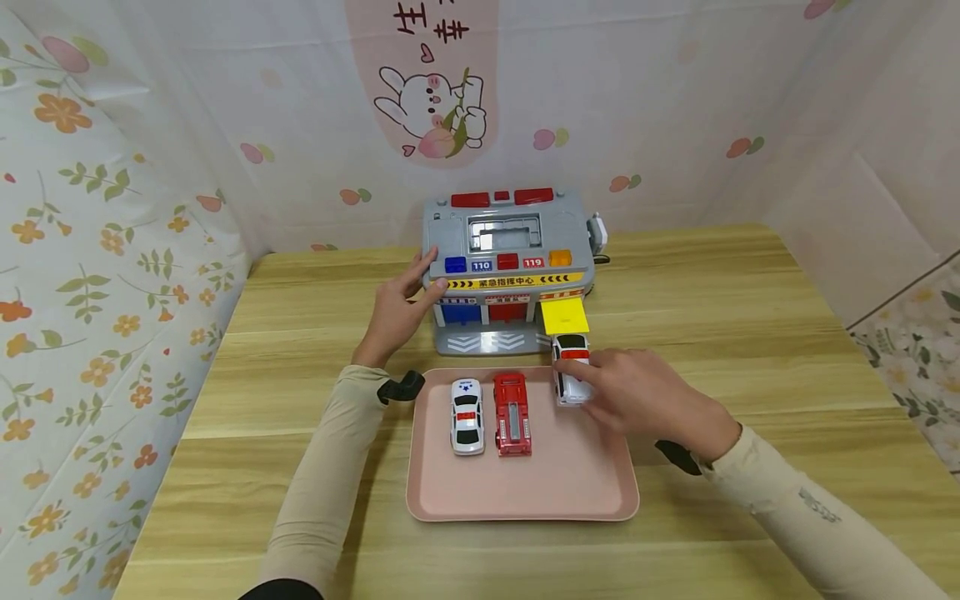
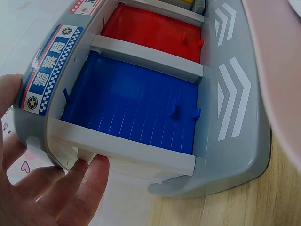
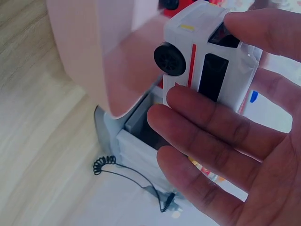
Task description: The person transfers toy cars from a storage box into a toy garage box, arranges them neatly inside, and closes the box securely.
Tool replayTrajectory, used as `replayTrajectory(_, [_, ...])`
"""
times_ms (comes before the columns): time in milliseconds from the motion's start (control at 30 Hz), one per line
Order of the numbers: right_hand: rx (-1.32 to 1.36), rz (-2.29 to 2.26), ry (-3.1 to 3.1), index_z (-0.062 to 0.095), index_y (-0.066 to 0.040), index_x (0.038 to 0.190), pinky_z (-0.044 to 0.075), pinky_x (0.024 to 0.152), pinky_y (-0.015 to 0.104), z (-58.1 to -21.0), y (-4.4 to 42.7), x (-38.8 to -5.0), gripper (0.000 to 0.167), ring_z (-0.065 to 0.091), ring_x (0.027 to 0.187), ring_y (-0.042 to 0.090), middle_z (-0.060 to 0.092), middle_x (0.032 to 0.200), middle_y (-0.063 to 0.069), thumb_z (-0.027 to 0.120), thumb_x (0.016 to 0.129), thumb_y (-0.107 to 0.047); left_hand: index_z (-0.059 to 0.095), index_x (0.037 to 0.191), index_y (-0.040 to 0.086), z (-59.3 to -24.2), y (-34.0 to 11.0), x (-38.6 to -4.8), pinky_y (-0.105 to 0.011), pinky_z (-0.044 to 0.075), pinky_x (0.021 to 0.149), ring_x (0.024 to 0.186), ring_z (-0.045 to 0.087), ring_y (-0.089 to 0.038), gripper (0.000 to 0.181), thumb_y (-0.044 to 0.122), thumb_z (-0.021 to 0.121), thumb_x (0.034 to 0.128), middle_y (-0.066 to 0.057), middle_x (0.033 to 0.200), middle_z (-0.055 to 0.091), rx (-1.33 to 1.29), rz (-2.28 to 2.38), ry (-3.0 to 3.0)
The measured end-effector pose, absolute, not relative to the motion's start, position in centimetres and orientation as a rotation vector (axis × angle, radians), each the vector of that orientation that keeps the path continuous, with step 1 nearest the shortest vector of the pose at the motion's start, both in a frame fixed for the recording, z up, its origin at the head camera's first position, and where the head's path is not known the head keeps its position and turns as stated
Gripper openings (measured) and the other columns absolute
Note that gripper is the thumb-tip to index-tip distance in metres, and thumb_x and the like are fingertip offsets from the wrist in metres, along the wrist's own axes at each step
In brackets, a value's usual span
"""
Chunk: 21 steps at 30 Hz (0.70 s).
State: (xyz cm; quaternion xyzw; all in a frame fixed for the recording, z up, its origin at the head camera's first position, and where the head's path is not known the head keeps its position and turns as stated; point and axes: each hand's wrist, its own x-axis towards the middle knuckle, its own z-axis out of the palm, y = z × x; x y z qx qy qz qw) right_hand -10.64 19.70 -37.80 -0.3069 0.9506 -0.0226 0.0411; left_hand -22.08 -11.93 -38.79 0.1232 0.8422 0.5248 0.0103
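Observation:
A grey toy station (image 1: 510, 229) stands at the back, its yellow door (image 1: 565, 317) raised, its blue door (image 2: 136, 103) and red door (image 2: 155, 33) down. My left hand (image 1: 397, 312) holds the station's left side, with fingers on the white side wall in the left wrist view. My right hand (image 1: 637, 392) grips a white toy ambulance-like van (image 1: 572, 383) between thumb and fingers, its front just before the yellow door's opening. The right wrist view shows the van (image 3: 207, 61) in the fingers of this hand (image 3: 225, 136).
A pink tray (image 1: 525, 500) lies in front of the station, holding a white police car (image 1: 467, 417) and a red fire truck (image 1: 513, 415). A coiled black cord (image 3: 104, 165) hangs at the station's right side. Patterned cloth (image 1: 300, 108) stands behind the wooden table (image 1: 315, 287).

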Motion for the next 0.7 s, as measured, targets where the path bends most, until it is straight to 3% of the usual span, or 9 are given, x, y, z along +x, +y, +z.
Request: replayTrajectory(700, [-0.866,-0.117,2.88,0.058,-0.025,0.141,0.042,0.057,0.021,-39.1,20.3,-11.5,0.061,0.051,0.067,0.013,0.071,0.099,0.008,0.079,0.084,-0.027,0.043,0.153,0.022,-38.8,-11.9,-22.0,-0.053,0.045,0.111,0.145,0.042,-0.038,0.053,0.027,0.058,0.1021,-0.009,0.166,0.027,0.357,1.664,2.598])
